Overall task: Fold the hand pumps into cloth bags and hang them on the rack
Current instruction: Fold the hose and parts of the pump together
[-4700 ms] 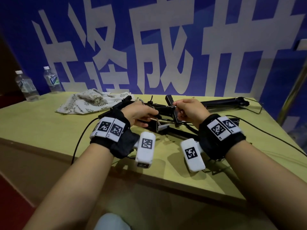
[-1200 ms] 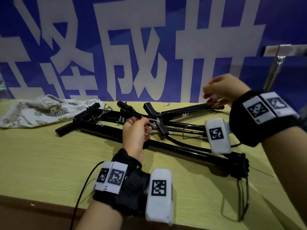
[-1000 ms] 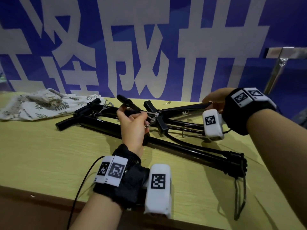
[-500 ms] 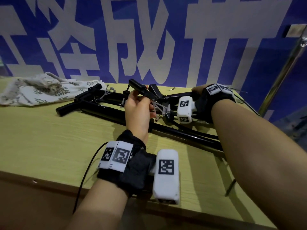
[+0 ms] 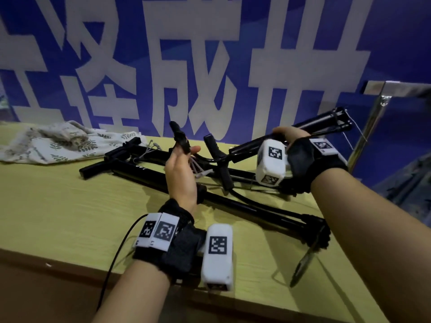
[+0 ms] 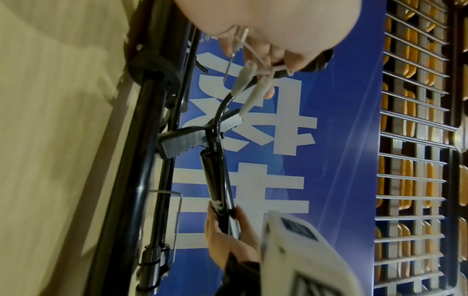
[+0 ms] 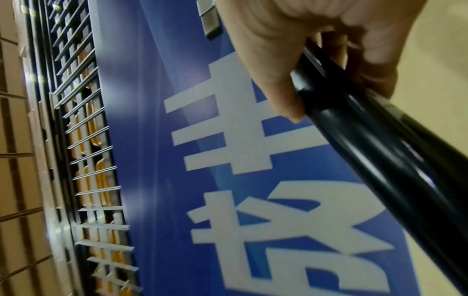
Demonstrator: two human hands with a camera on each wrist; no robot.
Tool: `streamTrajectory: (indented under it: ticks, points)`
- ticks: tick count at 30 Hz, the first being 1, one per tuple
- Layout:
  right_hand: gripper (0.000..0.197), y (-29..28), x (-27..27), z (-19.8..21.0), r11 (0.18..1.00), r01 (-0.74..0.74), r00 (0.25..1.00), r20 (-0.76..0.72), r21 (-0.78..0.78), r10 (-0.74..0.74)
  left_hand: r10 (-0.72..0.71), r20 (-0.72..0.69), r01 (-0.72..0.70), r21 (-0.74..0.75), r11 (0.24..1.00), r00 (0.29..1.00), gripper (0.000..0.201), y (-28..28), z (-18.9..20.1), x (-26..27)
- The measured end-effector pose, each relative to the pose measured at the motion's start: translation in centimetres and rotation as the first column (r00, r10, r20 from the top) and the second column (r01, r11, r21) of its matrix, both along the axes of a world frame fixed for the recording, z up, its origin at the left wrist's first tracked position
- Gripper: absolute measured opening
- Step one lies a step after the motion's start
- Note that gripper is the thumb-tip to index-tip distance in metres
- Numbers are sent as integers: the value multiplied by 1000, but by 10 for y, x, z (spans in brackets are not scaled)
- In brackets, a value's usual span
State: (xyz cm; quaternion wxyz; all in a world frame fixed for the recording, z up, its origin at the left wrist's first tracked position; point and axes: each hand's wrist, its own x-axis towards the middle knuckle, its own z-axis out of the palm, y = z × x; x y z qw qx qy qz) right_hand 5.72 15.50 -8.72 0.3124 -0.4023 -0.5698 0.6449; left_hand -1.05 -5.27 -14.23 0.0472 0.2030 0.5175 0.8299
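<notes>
Currently the right hand [image 5: 285, 136] is gripping the raised pump [image 5: 251, 143] by its barrel, long axis slanting away rightward, while the left hand [image 5: 180, 173] is pinching its hose [image 5: 179, 136], with the bag [image 5: 58, 143] lying far left of the pump.

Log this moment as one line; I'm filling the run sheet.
right hand grips raised pump barrel | left hand holds hose nozzle | cloth bag lying on table

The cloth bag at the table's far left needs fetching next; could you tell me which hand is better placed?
Left, probably. The left hand is nearer the cloth bag, holding only a hose tip; the right hand grips the raised pump.
</notes>
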Motion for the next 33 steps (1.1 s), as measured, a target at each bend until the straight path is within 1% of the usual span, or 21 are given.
streamTrajectory:
  ticks: [1,2,3,4,6,7,8,10,12,13,15,16,17,18,21,23,25,28,31,33]
  points:
    - [18,0,4,-2,998,55,994,-95,-35,-58,-21,-38,20,-26,999,999,33,-1,3,2]
    - [41,1,8,-4,994,82,978,-184,-75,-95,-39,-81,34,-60,998,996,33,0,5,3]
    - [58,-3,10,-6,991,93,962,-248,-97,-114,-66,-124,53,-105,993,990,31,3,9,4]
    - [64,-8,13,-8,989,100,944,-302,-110,-129,-108,-176,79,-163,983,978,33,5,15,8]
    - [59,-22,19,-11,989,67,916,-386,-133,-114,-204,-259,126,-289,949,944,53,10,26,15]
    - [56,-27,25,-11,989,42,900,-424,-142,-100,-251,-269,156,-331,931,930,57,13,33,20]
    - [54,-29,29,-13,987,26,887,-452,-159,-96,-277,-286,163,-366,916,917,52,16,39,23]
    - [53,-32,35,-17,982,-5,857,-507,-190,-93,-292,-334,125,-441,889,896,26,23,49,25]
    - [56,-34,40,-22,974,-24,831,-547,-226,-106,-317,-403,55,-543,838,858,19,32,52,24]
    - [58,-35,41,-26,970,-34,823,-557,-243,-111,-329,-449,-11,-604,797,831,19,38,52,24]
    - [60,-37,44,-31,963,-53,817,-566,-264,-110,-358,-536,-165,-699,696,764,17,49,47,25]
    - [60,-37,45,-32,959,-48,813,-568,-281,-125,-380,-569,-229,-726,648,729,20,55,45,27]
    - [59,-35,46,-32,955,-34,807,-572,-295,-148,-403,-590,-269,-740,616,699,28,61,42,30]
    - [60,-32,47,-33,951,-8,804,-568,-309,-178,-425,-605,-288,-744,603,673,37,67,40,34]
    - [64,-28,49,-35,931,59,791,-553,-359,-263,-498,-622,-297,-756,584,604,51,83,41,43]
    - [66,-22,49,-38,915,114,776,-540,-387,-325,-551,-607,-276,-776,567,573,52,94,42,48]
    - [67,-19,50,-40,896,160,777,-507,-414,-373,-583,-596,-246,-785,569,553,49,103,40,51]
    - [68,-16,49,-44,874,195,808,-433,-444,-400,-617,-549,-151,-803,576,564,56,110,34,52]
    - [72,-17,49,-48,851,257,836,-337,-458,-433,-611,-549,-86,-779,621,570,61,112,30,55]
    - [68,-14,49,-49,846,299,840,-298,-442,-453,-606,-558,-65,-763,643,567,61,111,28,55]
